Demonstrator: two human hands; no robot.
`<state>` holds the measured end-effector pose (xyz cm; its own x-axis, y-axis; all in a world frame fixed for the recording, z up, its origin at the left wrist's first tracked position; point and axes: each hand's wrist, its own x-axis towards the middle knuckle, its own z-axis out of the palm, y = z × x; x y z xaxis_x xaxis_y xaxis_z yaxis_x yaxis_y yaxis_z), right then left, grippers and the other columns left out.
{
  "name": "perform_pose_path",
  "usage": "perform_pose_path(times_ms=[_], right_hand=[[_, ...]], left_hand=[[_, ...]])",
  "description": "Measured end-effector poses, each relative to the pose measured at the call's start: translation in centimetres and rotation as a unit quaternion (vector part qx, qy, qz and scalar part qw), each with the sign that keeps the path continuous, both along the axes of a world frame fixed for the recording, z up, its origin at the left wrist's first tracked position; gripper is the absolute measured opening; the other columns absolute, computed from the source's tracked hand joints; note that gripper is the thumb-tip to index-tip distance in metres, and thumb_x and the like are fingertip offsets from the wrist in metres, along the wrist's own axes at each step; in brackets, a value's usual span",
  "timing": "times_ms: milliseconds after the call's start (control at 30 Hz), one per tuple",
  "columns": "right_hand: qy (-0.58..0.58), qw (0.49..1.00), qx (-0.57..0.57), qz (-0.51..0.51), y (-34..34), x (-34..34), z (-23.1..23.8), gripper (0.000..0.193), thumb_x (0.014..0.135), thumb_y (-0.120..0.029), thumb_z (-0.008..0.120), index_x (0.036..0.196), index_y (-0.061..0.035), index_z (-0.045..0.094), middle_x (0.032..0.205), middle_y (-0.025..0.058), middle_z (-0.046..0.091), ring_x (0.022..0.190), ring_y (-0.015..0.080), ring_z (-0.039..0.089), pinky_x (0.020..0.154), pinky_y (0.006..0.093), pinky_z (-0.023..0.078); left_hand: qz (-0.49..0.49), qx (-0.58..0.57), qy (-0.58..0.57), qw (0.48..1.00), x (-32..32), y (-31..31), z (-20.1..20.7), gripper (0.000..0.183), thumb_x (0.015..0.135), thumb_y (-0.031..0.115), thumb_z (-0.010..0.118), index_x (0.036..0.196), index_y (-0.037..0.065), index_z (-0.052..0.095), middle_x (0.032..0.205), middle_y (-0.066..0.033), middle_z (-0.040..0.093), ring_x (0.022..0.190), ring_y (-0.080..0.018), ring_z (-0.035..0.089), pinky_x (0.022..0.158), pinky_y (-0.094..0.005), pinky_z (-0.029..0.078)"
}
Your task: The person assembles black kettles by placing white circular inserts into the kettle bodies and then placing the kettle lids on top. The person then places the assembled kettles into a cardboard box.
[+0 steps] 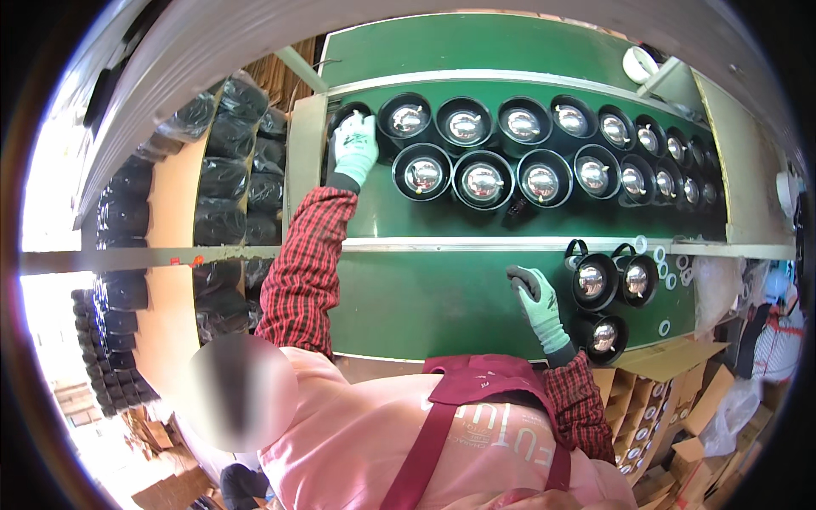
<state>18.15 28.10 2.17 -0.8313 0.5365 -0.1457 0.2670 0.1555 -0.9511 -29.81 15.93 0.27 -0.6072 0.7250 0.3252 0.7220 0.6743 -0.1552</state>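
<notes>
My left hand, in a pale green glove, reaches to the far left end of the back row. Its fingers are closed on the near rim of a black round pot, and the hand hides most of that pot. My right hand, gloved in green with dark fingertips, hovers over the near green surface with loosely bent fingers apart and nothing in them. Close to its right stand black pots with loop handles and shiny silver domes inside, such as this pot.
Two rows of similar pots stretch rightward along the green conveyor belt. Small white rings lie at the right. Wrapped black goods are stacked at left. Cardboard boxes stand at lower right. A metal rail crosses the middle.
</notes>
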Motion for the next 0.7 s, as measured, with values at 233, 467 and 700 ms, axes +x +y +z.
perform_pose_path(times_ms=[233, 467, 700], right_hand=[[-0.052, 0.994, 0.047, 0.078, -4.4, 0.0, 0.6, 0.024, 0.091, -0.01, 0.064, 0.114, -0.0102, 0.07, 0.105, 0.01, 0.067, 0.097, 0.03, 0.065, 0.086, 0.0383, 0.052], [-0.012, 0.985, 0.169, 0.02, -5.2, 4.3, -0.7, 0.023, 0.091, -0.015, 0.066, 0.114, -0.0112, 0.068, 0.111, 0.0108, 0.068, 0.102, 0.0334, 0.064, 0.089, 0.0421, 0.052], [-0.114, 0.926, 0.255, -0.254, -2.3, 12.3, 1.8, 0.043, 0.086, -0.015, 0.069, 0.128, -0.0102, 0.064, 0.12, 0.0139, 0.062, 0.115, 0.0331, 0.057, 0.102, 0.0441, 0.044]], left_hand=[[-0.408, 0.127, -0.078, 0.901, 11.3, 15.8, 4.3, 0.035, 0.081, 0.019, 0.072, 0.114, 0.01, 0.067, 0.11, -0.0089, 0.066, 0.104, -0.03, 0.063, 0.09, -0.0444, 0.051], [-0.448, 0.078, -0.141, 0.879, 12.3, 22.7, -0.9, 0.026, 0.092, 0.018, 0.058, 0.112, 0.012, 0.074, 0.108, -0.0147, 0.073, 0.087, -0.0316, 0.073, 0.084, -0.0426, 0.058], [-0.286, -0.204, -0.018, 0.936, 14.9, 23.9, 0.2, 0.04, 0.081, 0.025, 0.077, 0.119, 0.018, 0.067, 0.114, -0.0051, 0.069, 0.102, -0.026, 0.067, 0.082, -0.0425, 0.053]])
